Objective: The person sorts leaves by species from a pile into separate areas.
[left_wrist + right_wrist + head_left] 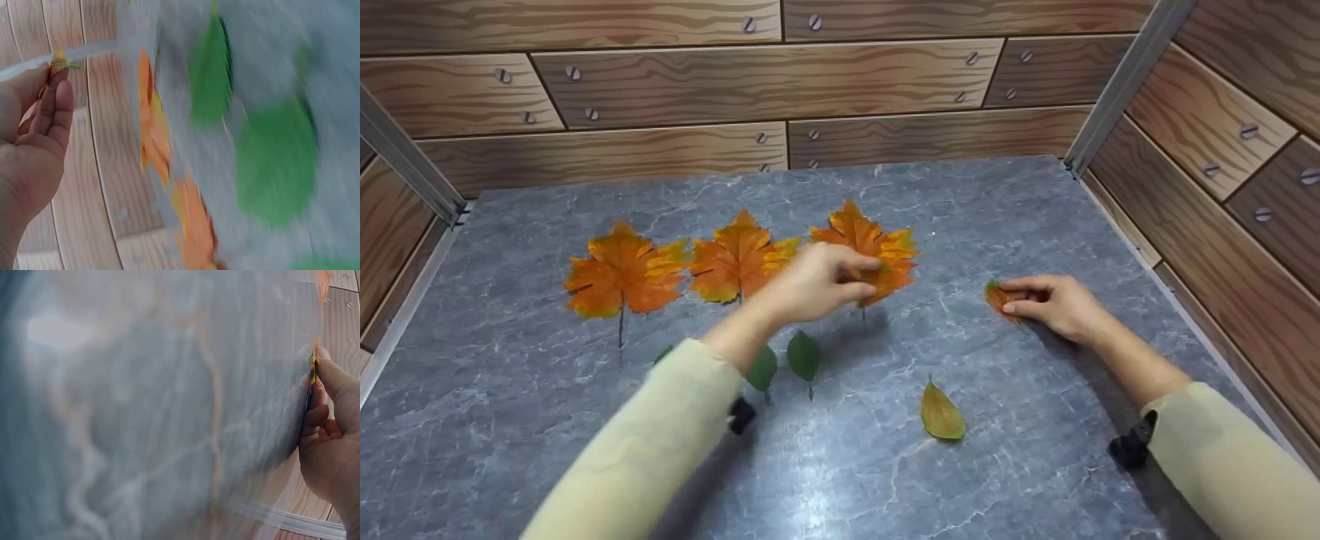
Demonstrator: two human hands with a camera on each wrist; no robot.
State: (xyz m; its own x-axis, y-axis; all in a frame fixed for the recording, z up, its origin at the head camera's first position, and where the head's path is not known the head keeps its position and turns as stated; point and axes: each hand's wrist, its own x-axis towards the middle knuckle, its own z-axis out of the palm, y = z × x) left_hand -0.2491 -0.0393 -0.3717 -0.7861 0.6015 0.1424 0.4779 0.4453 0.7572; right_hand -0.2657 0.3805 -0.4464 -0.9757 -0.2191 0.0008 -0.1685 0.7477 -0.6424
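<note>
My left hand (825, 281) is raised in front of the rightmost orange maple leaf (859, 229). Between its thumb and fingers it pinches a small orange-green leaf (59, 66), clearest in the left wrist view. Over at the right, my right hand (1061, 307) pinches another small orange-green leaf (997, 298) close to the tabletop. A middle maple leaf (735, 255) is partly covered by the left hand, and a left maple leaf (624, 270) lies beyond it. Below them are green leaves (803, 356), some partly hidden by the left forearm.
A single yellow-green leaf (941, 414) lies on the grey marbled table (1005, 480), between the two forearms. Wood-patterned panels (675, 82) wall the back and sides, with metal corner posts (1125, 90). Both wrist views are partly blurred.
</note>
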